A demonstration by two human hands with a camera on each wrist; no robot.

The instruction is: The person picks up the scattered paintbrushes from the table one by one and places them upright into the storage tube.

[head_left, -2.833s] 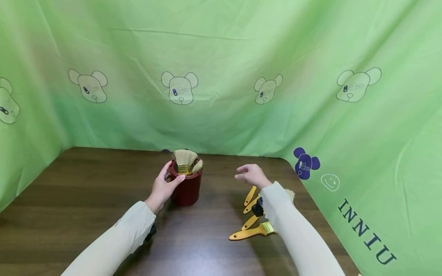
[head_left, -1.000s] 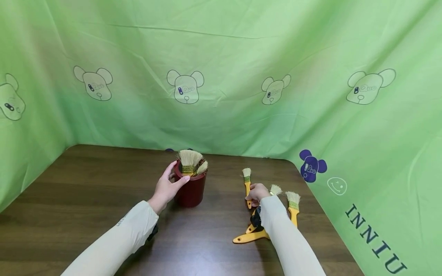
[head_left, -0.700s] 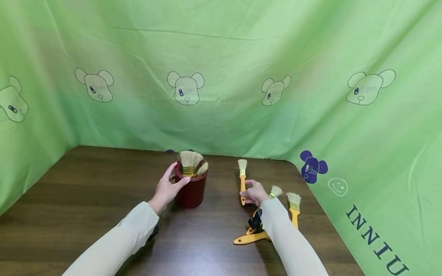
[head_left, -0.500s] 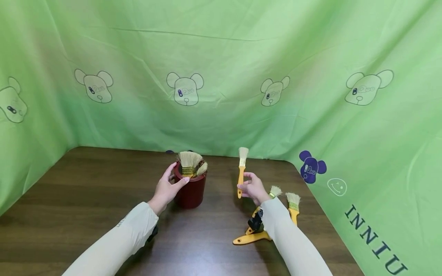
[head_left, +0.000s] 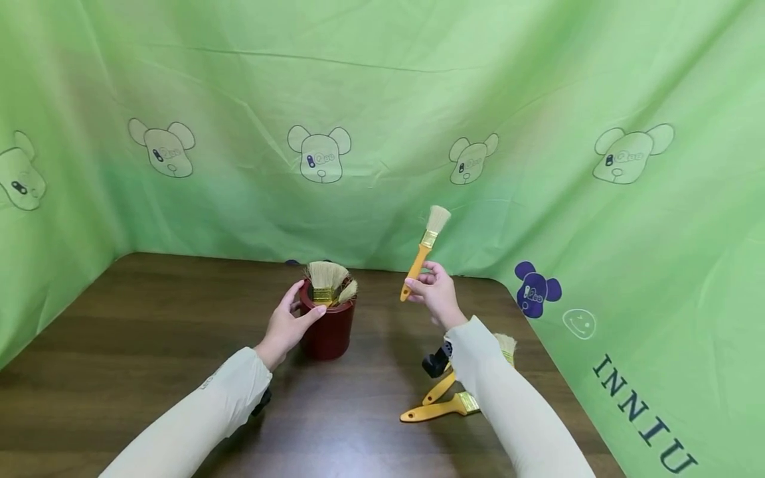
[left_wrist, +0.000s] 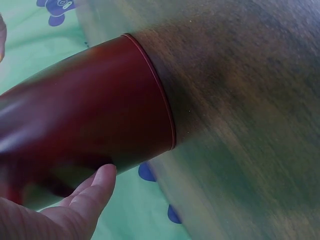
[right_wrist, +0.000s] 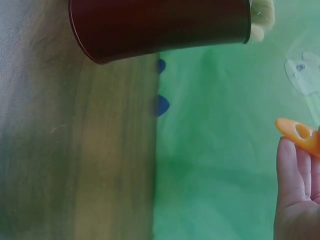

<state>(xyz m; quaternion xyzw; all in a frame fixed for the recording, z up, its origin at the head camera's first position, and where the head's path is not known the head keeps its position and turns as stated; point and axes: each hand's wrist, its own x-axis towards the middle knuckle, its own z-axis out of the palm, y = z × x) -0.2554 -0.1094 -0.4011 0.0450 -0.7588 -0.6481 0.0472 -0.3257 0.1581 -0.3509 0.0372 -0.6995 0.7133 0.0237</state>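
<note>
A dark red cylindrical brush pot (head_left: 327, 333) stands upright on the table, with several pale-bristled paintbrushes (head_left: 326, 277) poking out of its mouth. My left hand (head_left: 289, 330) holds the pot at its near left side, thumb at the rim; in the left wrist view its fingers (left_wrist: 95, 192) lie along the red wall. Raised to the right of the pot, my right hand (head_left: 436, 291) pinches a paintbrush (head_left: 423, 252) by its yellow handle, bristles up and leaning right. The right wrist view shows only the end of that handle (right_wrist: 292, 128) at the fingertips.
More yellow-handled paintbrushes (head_left: 433, 413) lie on the wooden table (head_left: 155, 345) at the right, partly hidden under my right forearm. A green cloth with bear prints (head_left: 382, 219) hangs behind the table and along both sides.
My right hand reached down to the loose paintbrushes, took one, and lifted it up off the table, its bristles now tilting right. My left hand stays at the brush pot.
</note>
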